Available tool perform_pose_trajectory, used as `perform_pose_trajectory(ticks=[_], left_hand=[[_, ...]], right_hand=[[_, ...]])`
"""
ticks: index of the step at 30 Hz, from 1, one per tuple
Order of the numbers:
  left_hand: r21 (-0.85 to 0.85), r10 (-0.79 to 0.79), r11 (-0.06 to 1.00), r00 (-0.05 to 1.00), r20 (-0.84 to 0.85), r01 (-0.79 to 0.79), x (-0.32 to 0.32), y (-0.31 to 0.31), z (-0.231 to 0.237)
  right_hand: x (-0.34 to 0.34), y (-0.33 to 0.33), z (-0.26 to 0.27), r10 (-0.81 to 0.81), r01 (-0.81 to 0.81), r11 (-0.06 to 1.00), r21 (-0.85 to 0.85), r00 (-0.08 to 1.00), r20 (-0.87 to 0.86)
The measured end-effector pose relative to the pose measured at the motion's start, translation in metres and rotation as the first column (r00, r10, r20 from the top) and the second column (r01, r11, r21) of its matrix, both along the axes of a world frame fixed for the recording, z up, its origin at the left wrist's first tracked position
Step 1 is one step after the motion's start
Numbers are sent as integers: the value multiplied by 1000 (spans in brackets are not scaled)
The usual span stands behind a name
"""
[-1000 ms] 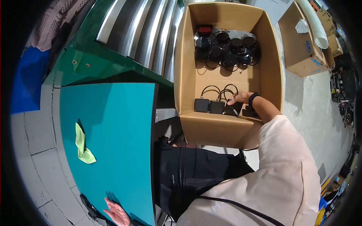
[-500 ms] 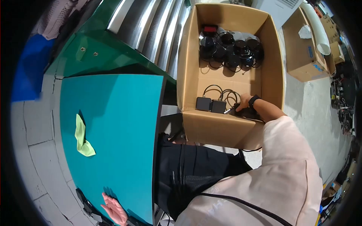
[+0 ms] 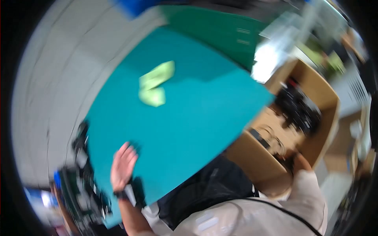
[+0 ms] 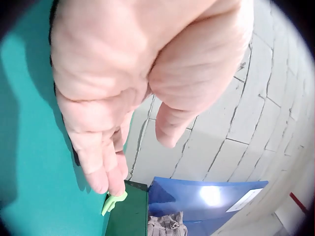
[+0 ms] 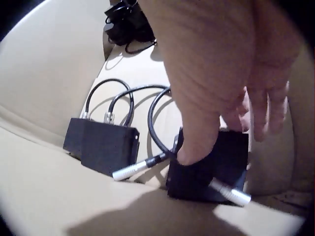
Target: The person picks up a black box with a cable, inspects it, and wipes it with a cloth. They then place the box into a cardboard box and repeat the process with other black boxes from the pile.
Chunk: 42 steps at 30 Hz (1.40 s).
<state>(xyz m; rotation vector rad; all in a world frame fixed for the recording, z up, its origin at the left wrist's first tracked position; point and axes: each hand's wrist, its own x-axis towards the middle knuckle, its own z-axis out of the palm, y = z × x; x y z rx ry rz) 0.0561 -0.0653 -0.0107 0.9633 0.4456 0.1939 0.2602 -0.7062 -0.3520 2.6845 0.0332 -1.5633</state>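
My right hand (image 3: 302, 162) reaches down inside a cardboard box (image 3: 267, 165). In the right wrist view its thumb lies over the near face of a black rectangular box with a cable (image 5: 209, 169), with some fingers behind its top edge and others beside it. A cable with a silver connector (image 5: 133, 171) passes by the thumb; another silver connector (image 5: 231, 192) hangs across that box's face. Two similar black boxes (image 5: 106, 147) stand to the left. My left hand (image 3: 124, 165) is held over the teal tabletop (image 3: 189, 126), palm up, fingers extended, holding nothing.
A light green cloth (image 3: 155, 84) lies crumpled on the tabletop. Black cylindrical items with cables (image 3: 297, 106) fill the far end of the cardboard box. A green metal panel (image 3: 212, 31) stands behind the table; black equipment (image 3: 80, 181) sits at its left edge.
The head view has swung left and blurred, so the table now fills the middle. The right hand carried its black box rightward along the row. The left hand stays empty over the table.
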Motion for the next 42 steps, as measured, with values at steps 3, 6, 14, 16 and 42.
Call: perform_pose_trajectory(ticks=[3,6,14,16,42], left_hand=[[19,-71,997,997,36,71,-1,-4,10],[-99,-48,993,992,115,60,-4,-1,9],[-15,207,978,955,212,-208,-50,30,35],[236,396,869,897,198,-436,-75,41,49],[999,999,39,30,-39,-3,-247,174,107]], right_hand=[[34,-24,8,-27,-108,968,226,853,521],[77,29,106,-173,-222,922,316,493,852],[18,267,401,-549,-867,313,388,168,819],[-27,329,442,-501,-873,37,487,405,765],[-64,584,344,130,-290,-96,952,945,301]])
